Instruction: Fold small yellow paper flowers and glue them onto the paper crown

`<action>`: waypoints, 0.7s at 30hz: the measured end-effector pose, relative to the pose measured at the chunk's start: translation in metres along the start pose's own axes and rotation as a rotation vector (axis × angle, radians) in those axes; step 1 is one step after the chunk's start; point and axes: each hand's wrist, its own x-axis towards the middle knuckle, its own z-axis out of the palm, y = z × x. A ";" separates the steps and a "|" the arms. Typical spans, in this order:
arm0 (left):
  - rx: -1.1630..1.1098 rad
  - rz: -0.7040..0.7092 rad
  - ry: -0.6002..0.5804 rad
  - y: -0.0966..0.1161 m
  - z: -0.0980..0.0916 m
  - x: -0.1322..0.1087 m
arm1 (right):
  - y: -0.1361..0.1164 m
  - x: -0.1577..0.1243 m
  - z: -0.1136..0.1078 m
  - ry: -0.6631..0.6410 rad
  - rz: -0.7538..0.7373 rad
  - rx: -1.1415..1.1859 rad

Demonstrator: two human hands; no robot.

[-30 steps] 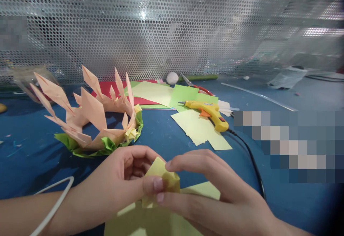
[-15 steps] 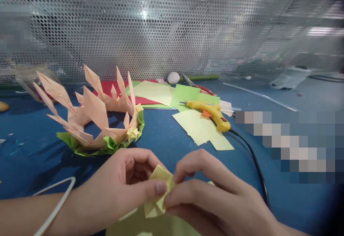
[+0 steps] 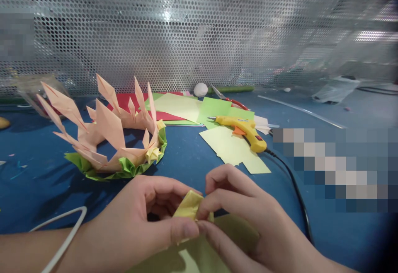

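A small folded piece of yellow paper (image 3: 189, 205) is pinched between both hands at the front of the table. My left hand (image 3: 146, 215) grips its left side, thumb in front and fingers behind. The fingertips of my right hand (image 3: 248, 215) pinch its right edge. Under the hands lies a larger pale yellow sheet (image 3: 168, 260), partly covered by them. Just beyond my left hand stands a peach paper crown (image 3: 108, 128) with pointed spikes, green paper leaves (image 3: 127, 169) and small yellow paper flowers (image 3: 153, 154) around its base.
A yellow glue gun (image 3: 242, 126) rests on pale yellow paper (image 3: 230, 146), its black cord (image 3: 295, 190) running toward the front right. Behind are coloured sheets (image 3: 177, 105), red-handled scissors (image 3: 238, 104), a white ball (image 3: 200, 90) and a clear glue stick (image 3: 301, 111). A perforated metal screen (image 3: 186, 28) closes the back.
The yellow paper has been turned and shows a different face. My right hand has shifted its pinch on it, with thumb now lower, and my left thumb has slid slightly right and down.
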 end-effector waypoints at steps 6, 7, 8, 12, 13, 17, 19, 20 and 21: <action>0.028 0.001 -0.006 0.000 0.003 -0.001 | -0.001 0.000 0.002 -0.036 0.148 0.110; 0.025 -0.006 -0.018 -0.001 0.004 -0.002 | -0.001 0.000 0.002 -0.037 0.161 0.132; 0.021 -0.016 -0.040 -0.003 0.004 -0.003 | -0.001 0.000 0.002 -0.041 0.175 0.151; 0.013 -0.082 -0.134 -0.006 0.002 -0.006 | -0.001 0.001 0.006 -0.042 0.284 0.266; 0.014 -0.095 -0.136 -0.006 0.002 -0.006 | -0.001 0.001 0.007 -0.042 0.324 0.307; 0.016 -0.108 -0.109 -0.006 0.002 -0.003 | -0.003 0.002 0.011 -0.023 0.405 0.435; 0.003 -0.114 -0.120 -0.006 0.003 -0.002 | -0.003 0.003 0.012 -0.012 0.407 0.477; -0.005 -0.117 -0.131 -0.007 0.003 -0.002 | -0.002 0.004 0.011 -0.008 0.408 0.499; -0.015 -0.120 -0.145 -0.007 0.003 -0.002 | -0.001 0.004 0.011 -0.006 0.411 0.519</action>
